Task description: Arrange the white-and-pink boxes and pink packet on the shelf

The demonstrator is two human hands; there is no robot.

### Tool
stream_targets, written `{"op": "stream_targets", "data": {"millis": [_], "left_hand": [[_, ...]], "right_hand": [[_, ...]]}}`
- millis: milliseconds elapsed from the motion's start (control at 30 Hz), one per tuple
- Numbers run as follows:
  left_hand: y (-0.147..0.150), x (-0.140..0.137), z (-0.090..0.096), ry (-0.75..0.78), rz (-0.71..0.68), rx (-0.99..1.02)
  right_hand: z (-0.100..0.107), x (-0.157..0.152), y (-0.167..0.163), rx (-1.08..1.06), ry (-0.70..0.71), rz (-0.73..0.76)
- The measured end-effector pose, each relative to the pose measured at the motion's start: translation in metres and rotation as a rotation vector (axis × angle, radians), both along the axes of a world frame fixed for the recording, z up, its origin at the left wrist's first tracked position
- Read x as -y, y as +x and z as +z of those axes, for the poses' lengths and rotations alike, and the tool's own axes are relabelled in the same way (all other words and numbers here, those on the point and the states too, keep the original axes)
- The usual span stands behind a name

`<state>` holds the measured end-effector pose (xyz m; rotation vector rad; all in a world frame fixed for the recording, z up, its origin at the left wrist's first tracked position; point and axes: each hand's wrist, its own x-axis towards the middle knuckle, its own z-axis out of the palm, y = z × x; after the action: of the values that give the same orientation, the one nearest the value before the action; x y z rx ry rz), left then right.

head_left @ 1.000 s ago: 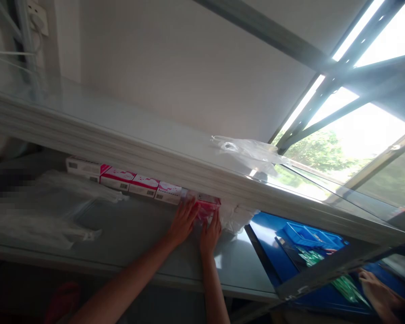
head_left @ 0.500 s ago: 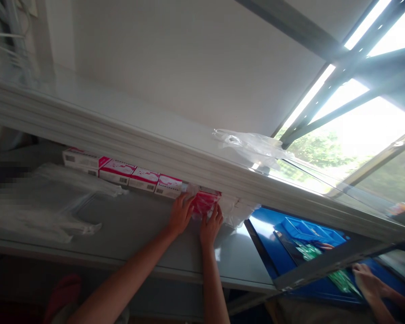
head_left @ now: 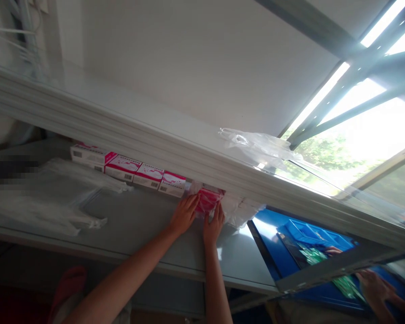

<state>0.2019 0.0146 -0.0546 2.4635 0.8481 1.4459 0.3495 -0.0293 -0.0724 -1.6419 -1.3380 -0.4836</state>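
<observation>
Both hands, left hand [head_left: 184, 214] and right hand [head_left: 213, 223], lie open-fingered against the wrapped box [head_left: 207, 200]; it looks light, stiff, slippery in film, best gripped at its ends.

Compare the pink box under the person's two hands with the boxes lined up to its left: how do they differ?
The wrapped box sits inside crinkled clear plastic; the row of boxes is bare. The left hand and right hand press on the wrapped box; nothing touches the row of boxes. The wrapped box looks mostly pink; the row of boxes shows white sides with barcodes. All lie on the same grey shelf.
</observation>
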Motion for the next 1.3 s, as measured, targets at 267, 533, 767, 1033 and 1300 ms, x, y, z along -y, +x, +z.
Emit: {"op": "stream_targets", "data": {"millis": [267,533,767,1033,1300], "left_hand": [[-0.006,0.002,0.004,-0.033,0.186,-0.02],[0.005,-0.007,-0.004,0.004,0.114,-0.196],[0.006,-0.013,-0.009,-0.044,-0.003,-0.09],[0.007,-0.014,-0.01,-0.11,-0.08,-0.001],[0.008,-0.014,-0.01,-0.144,-0.114,0.027]], "right_hand": [[-0.002,-0.002,0.001,0.09,-0.022,-0.043],[0.002,0.0,-0.003,0.078,-0.067,-0.138],[-0.001,-0.001,-0.002,0.062,-0.074,-0.136],[0.004,0.002,-0.002,0.016,0.007,-0.078],[0.01,0.007,-0.011,-0.032,-0.011,-0.074]]}}
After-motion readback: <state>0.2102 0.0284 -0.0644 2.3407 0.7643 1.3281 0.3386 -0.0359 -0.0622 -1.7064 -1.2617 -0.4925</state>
